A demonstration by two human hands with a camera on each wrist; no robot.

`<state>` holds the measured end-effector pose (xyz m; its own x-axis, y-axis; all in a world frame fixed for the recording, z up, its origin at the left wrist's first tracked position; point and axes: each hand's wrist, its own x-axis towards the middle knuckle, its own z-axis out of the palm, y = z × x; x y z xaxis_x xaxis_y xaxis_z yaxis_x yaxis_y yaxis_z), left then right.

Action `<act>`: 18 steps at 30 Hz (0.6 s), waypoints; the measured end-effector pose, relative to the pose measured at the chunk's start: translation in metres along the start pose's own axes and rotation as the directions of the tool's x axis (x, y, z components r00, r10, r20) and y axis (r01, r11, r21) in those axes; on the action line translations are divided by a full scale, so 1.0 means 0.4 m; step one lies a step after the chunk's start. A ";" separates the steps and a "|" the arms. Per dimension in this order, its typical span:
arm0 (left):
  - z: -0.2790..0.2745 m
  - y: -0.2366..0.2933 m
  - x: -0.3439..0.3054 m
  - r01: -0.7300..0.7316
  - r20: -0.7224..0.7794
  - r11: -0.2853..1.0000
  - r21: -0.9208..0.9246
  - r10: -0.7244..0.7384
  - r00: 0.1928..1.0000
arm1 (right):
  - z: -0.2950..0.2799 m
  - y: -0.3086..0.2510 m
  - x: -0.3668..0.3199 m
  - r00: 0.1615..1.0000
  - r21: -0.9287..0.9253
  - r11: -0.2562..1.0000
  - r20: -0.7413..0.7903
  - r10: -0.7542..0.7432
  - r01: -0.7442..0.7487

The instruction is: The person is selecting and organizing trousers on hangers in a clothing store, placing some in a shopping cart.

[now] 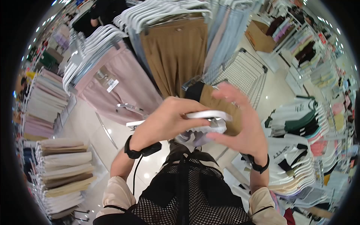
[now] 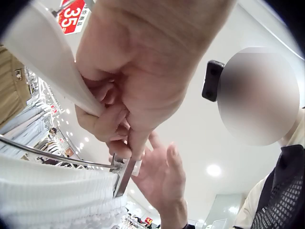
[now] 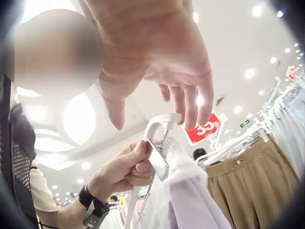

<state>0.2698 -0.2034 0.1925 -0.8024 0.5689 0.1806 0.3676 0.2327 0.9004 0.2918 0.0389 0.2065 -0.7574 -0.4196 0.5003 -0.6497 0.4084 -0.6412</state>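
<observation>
In the head view my left hand [image 1: 165,120] grips a white hanger [image 1: 210,114], thumb near its metal clip [image 1: 215,123]. Pale garments with a gathered waistband hang from it; the right wrist view shows a lilac one [image 3: 193,193] beside the metal clip [image 3: 158,157]. The left wrist view has my left fingers curled round the white hanger [image 2: 52,52] above a white gathered waistband [image 2: 57,186]. My right hand [image 1: 245,123] is held at the hanger's other end, fingers spread and slightly bent, with nothing visible between them; in the right wrist view it [image 3: 157,62] hovers over the hanger.
Pink trousers [image 1: 112,82] and brown trousers [image 1: 176,52] hang on racks in front. Behind my right hand stands a wire cart [image 1: 249,75] with a brown garment [image 1: 213,98] at its near side. Folded trousers [image 1: 67,168] hang at left, printed tops [image 1: 292,112] at right.
</observation>
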 end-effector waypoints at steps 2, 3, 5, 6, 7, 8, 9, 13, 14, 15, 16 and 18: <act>-0.032 -0.016 -0.007 -0.107 0.007 0.990 0.091 0.107 0.994 | 0.065 -0.041 0.059 0.981 -0.185 0.983 0.188 0.040 -0.005; -0.064 -0.002 -0.011 -0.015 0.076 0.994 0.111 0.007 0.997 | 0.103 -0.049 0.085 0.969 -0.295 0.955 0.240 0.055 0.019; -0.130 0.003 -0.032 0.174 0.047 0.981 0.086 -0.179 0.983 | 0.174 -0.023 0.117 0.975 -0.322 0.947 0.215 0.060 0.012; -0.162 -0.014 -0.049 0.179 0.039 0.979 0.099 -0.183 0.982 | 0.206 -0.021 0.126 0.972 -0.321 0.947 0.217 0.095 -0.020; -0.186 -0.041 -0.068 0.183 0.029 0.976 0.115 -0.187 0.982 | 0.236 -0.018 0.133 0.968 -0.322 0.945 0.218 0.126 -0.051; -0.212 -0.066 -0.086 0.187 0.022 0.973 0.135 -0.192 0.981 | 0.269 -0.017 0.147 0.980 -0.310 0.950 0.195 0.033 0.030; -0.233 -0.079 -0.103 0.177 -0.038 0.974 0.142 -0.174 0.984 | 0.293 -0.017 0.162 0.978 -0.312 0.949 0.209 0.023 0.044; -0.290 -0.108 -0.137 0.185 -0.166 0.965 0.188 -0.155 0.974 | 0.383 0.011 0.236 0.984 -0.295 0.943 0.137 -0.118 0.154; -0.305 -0.103 -0.144 0.171 -0.210 0.972 0.159 -0.136 0.968 | 0.400 0.028 0.253 0.977 -0.294 0.934 0.116 -0.178 0.205; -0.325 -0.099 -0.149 0.155 -0.253 0.980 0.127 -0.119 0.960 | 0.417 0.050 0.268 0.967 -0.294 0.921 0.097 -0.236 0.254; -0.351 -0.094 -0.151 0.120 -0.216 0.985 0.124 -0.091 0.972 | 0.438 0.079 0.284 0.953 -0.235 0.924 0.048 -0.299 0.302; -0.367 -0.115 -0.138 0.094 -0.241 0.971 0.219 -0.040 0.970 | 0.460 0.110 0.328 0.941 -0.244 0.915 -0.022 -0.338 0.323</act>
<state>0.2280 -0.3613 0.1995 -0.9058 0.3527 0.2346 0.3846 0.4526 0.8045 0.1756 -0.1474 0.1369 -0.4945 -0.5152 0.7000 -0.8545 0.4355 -0.2831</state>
